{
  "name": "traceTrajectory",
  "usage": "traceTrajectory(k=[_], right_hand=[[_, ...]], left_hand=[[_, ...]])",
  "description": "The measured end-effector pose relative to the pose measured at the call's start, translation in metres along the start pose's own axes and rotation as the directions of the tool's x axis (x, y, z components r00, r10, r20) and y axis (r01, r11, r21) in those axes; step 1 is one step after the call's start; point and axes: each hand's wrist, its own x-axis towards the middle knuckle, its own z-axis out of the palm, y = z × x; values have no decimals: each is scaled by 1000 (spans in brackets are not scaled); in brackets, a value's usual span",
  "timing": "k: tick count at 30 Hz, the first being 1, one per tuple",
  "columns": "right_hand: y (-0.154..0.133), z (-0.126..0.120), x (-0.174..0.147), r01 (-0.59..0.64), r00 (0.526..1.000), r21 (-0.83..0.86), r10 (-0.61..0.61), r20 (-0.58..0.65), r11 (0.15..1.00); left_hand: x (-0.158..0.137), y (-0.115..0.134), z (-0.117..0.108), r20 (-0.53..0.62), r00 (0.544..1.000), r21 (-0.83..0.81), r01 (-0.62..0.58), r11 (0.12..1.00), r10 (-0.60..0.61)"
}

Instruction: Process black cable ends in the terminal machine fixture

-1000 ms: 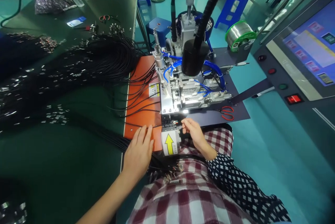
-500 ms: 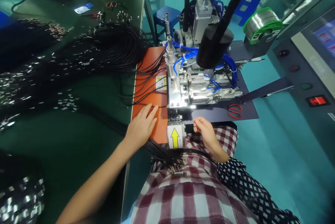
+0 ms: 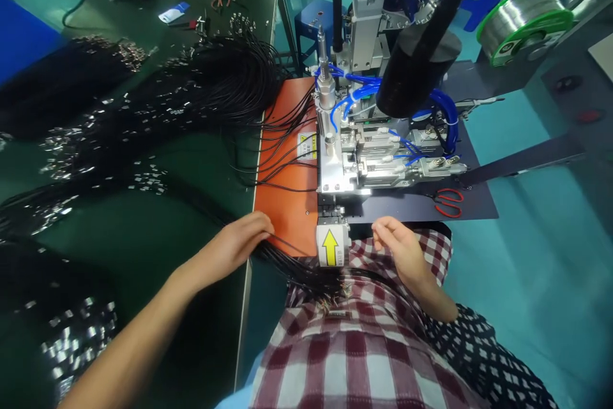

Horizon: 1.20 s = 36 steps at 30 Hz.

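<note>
My left hand (image 3: pixel 242 240) is closed at the near left corner of the orange plate (image 3: pixel 287 217). A thin black cable (image 3: pixel 287 246) runs from its fingertips toward the near edge of that plate. Below it, a bundle of black cables (image 3: pixel 292 268) reaches from the table across my lap, its bare ends by my waist. My right hand (image 3: pixel 402 252) hovers over my lap, right of the yellow-arrow block (image 3: pixel 331 246), thumb and fingers pinched together. Whatever may be between them is too small to make out. Several cables lie across the orange plate into the metal machine (image 3: pixel 335 166).
Red-handled scissors (image 3: pixel 449 203) rest on the dark plate right of the machine. A solder wire spool (image 3: pixel 524 23) hangs at the upper right. A black cylinder (image 3: pixel 416 74) overhangs the machine. Piles of black cables (image 3: pixel 205 90) cover much of the green table (image 3: pixel 201 319).
My left hand has drawn back from the machine's edge toward the cable bundle and closed on a cable. My right hand stays pinched near the same place. The view has shifted slightly.
</note>
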Motion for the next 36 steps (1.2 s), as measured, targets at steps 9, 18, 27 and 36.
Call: traceTrajectory(k=[9, 18, 27, 36], right_hand=[[-13, 22, -23, 60, 945, 177, -113, 307, 982], [-22, 26, -31, 180, 965, 36, -184, 187, 983], [-19, 11, -23, 136, 984, 15, -137, 117, 991], [-21, 18, -10, 6, 959, 172, -54, 277, 985]], left_hand=[[-7, -3, 23, -245, 968, 84, 75, 994, -52], [47, 96, 49, -73, 971, 199, -209, 957, 228], [61, 90, 57, 98, 994, -414, 78, 907, -41], [56, 82, 64, 92, 986, -597, 166, 785, -139]])
